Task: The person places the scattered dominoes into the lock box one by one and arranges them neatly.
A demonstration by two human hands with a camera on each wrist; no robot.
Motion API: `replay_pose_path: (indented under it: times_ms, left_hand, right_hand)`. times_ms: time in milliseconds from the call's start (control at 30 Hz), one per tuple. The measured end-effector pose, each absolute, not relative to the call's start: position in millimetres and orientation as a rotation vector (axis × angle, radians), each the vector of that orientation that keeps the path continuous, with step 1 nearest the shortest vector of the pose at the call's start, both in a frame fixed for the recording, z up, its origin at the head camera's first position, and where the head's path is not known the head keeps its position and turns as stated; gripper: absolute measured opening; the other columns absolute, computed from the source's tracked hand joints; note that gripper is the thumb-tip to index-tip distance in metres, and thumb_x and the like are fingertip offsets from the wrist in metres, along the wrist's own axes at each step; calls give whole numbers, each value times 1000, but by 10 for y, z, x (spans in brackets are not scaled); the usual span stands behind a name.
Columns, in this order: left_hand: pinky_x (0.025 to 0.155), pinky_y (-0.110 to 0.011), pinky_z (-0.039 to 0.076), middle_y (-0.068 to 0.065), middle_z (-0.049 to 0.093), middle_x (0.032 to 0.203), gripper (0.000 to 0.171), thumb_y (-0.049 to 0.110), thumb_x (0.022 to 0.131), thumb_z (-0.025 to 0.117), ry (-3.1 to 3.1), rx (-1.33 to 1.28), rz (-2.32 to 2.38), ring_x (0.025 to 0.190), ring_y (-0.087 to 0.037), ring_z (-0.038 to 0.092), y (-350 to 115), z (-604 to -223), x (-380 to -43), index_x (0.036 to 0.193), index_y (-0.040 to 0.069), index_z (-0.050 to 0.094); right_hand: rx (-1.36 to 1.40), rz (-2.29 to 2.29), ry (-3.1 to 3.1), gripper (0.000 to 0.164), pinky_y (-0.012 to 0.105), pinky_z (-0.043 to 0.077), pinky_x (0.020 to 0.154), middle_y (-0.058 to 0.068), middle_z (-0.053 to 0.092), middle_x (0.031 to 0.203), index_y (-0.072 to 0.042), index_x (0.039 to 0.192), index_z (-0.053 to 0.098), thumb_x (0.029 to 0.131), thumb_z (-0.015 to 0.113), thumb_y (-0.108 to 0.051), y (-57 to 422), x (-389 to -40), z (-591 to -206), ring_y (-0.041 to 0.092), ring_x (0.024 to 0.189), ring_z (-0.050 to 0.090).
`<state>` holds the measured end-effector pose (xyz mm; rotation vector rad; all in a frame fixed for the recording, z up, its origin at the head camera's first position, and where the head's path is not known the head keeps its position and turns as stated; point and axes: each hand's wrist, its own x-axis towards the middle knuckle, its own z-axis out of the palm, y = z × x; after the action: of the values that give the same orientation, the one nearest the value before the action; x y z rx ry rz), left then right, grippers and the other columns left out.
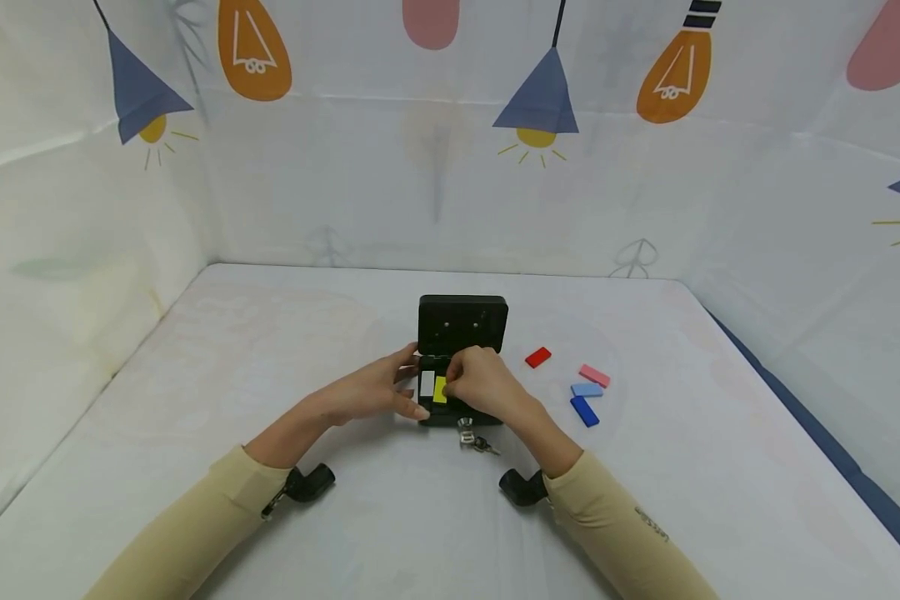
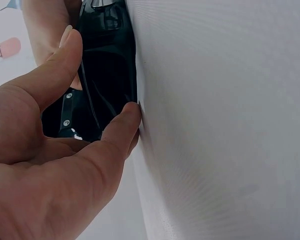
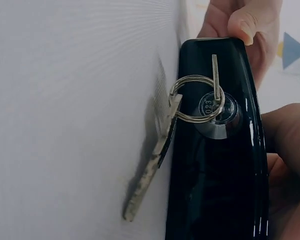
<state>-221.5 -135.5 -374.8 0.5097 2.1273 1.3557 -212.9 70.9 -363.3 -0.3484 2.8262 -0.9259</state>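
Observation:
A small black cash box (image 1: 461, 420) stands on the table with its lid (image 1: 462, 325) raised. Inside at the left, a white block (image 1: 427, 383) lies beside a yellow block (image 1: 440, 390). My left hand (image 1: 375, 385) grips the box's left side, its thumb at the front corner and the other fingers farther back. Over the open box, my right hand (image 1: 487, 382) pinches the yellow block at its right edge; the fingertips are partly hidden. In the right wrist view a key sits in the front lock (image 3: 219, 117), and a second key (image 3: 152, 170) hangs from its ring.
To the right of the box lie a red block (image 1: 537, 357), a pink block (image 1: 594, 375), a light blue block (image 1: 587, 389) and a dark blue block (image 1: 585, 411). White cloth walls with printed lamps (image 1: 536, 92) enclose the white table (image 1: 307, 317) at the back and sides.

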Motion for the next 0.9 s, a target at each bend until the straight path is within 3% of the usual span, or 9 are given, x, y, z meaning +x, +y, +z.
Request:
replay_pose_path:
  times_ms: [900]
  left_hand:
    - [118,-44,37,-8,15,167,119,19,81,83,2113,501,1353,154,-28,20,-1360,-3744,-2214,161,19,-5]
  right_hand:
    - [-428,-909,2834,9,30,59,75,5,73,90,-7,96,74,89,73,-13,822,-2186,-3579,16,78,63]
